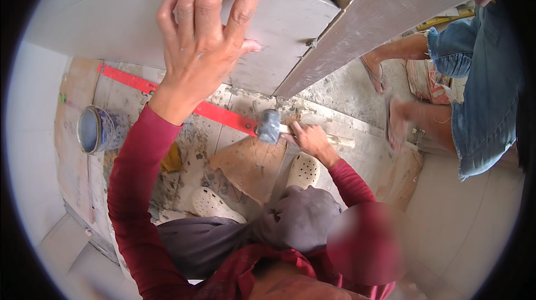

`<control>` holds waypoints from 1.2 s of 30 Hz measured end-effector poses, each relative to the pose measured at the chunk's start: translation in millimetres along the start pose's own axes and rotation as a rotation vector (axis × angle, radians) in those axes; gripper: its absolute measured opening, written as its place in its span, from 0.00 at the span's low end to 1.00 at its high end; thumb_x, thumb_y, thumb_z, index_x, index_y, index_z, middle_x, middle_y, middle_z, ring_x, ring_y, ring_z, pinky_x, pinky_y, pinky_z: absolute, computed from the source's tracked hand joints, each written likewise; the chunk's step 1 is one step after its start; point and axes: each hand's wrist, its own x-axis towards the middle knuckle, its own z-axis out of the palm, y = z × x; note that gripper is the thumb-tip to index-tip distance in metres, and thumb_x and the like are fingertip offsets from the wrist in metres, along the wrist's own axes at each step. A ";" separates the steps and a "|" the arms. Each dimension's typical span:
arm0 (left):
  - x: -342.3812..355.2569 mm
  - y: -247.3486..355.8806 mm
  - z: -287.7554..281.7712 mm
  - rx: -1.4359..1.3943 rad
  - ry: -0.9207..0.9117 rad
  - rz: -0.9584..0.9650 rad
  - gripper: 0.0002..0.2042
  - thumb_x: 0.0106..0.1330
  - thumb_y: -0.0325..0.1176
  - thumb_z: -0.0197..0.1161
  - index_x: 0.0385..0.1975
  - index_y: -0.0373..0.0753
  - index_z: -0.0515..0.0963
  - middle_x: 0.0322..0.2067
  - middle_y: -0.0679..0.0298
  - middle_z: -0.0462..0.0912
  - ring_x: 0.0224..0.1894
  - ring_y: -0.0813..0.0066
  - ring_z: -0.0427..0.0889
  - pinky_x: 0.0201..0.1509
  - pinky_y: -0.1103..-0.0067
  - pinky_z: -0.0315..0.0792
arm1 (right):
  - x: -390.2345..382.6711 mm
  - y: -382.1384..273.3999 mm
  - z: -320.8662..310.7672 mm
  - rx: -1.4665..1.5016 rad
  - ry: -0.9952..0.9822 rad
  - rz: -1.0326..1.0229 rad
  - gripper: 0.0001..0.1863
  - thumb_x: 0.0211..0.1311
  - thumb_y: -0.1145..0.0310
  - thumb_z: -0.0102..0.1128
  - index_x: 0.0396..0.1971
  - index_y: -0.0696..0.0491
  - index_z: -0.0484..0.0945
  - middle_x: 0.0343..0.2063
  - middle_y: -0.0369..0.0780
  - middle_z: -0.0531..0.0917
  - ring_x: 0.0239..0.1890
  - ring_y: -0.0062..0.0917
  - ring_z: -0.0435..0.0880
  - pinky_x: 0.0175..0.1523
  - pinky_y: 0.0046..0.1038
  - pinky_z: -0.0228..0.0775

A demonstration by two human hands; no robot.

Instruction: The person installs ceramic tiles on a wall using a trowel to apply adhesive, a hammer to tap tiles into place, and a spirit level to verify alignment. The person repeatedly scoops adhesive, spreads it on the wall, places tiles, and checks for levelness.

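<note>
My left hand (204, 43) rests with fingers spread against a large pale grey wall tile (287, 32), its fingertips at the tile's upper edge. Gripped by its pale wooden handle, a rubber mallet (269, 126) with a grey head is in my right hand (312, 141), low in front of me. A long red level (223, 114) lies on the floor, running from the far left to behind the mallet head; my left wrist hides part of it.
A bucket (96, 130) stands at the left, near something yellow (172, 159). Torn brown cardboard (248, 166) lies by my pale clogs (215, 205). A tiled edge (379, 12) juts out at upper right. Beyond it another person in denim shorts (483, 88) stands near a sack (427, 81).
</note>
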 end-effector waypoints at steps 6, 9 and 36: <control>1.5 -9.5 6.6 -0.045 0.038 0.013 0.57 0.32 0.56 0.81 0.71 0.51 0.65 0.63 0.63 0.68 0.66 0.60 0.67 0.62 0.62 0.60 | 51.5 -4.1 21.4 -0.022 0.034 -0.002 0.24 0.72 0.44 0.54 0.34 0.54 0.75 0.21 0.43 0.83 0.22 0.43 0.84 0.26 0.42 0.74; 2.7 -6.9 5.9 -0.050 0.024 -0.002 0.56 0.31 0.56 0.81 0.70 0.53 0.66 0.62 0.64 0.69 0.66 0.60 0.67 0.63 0.62 0.59 | 61.2 -4.7 24.1 -0.049 0.043 -0.103 0.25 0.72 0.44 0.54 0.35 0.55 0.75 0.21 0.45 0.83 0.22 0.43 0.84 0.25 0.42 0.75; 25.2 -65.2 -27.4 0.015 0.056 0.282 0.30 0.50 0.44 0.74 0.57 0.55 0.79 0.50 0.77 0.76 0.53 0.79 0.73 0.54 0.73 0.64 | 78.0 -51.3 -4.0 0.075 0.012 -0.028 0.28 0.70 0.42 0.55 0.33 0.57 0.78 0.16 0.50 0.81 0.21 0.49 0.84 0.26 0.46 0.75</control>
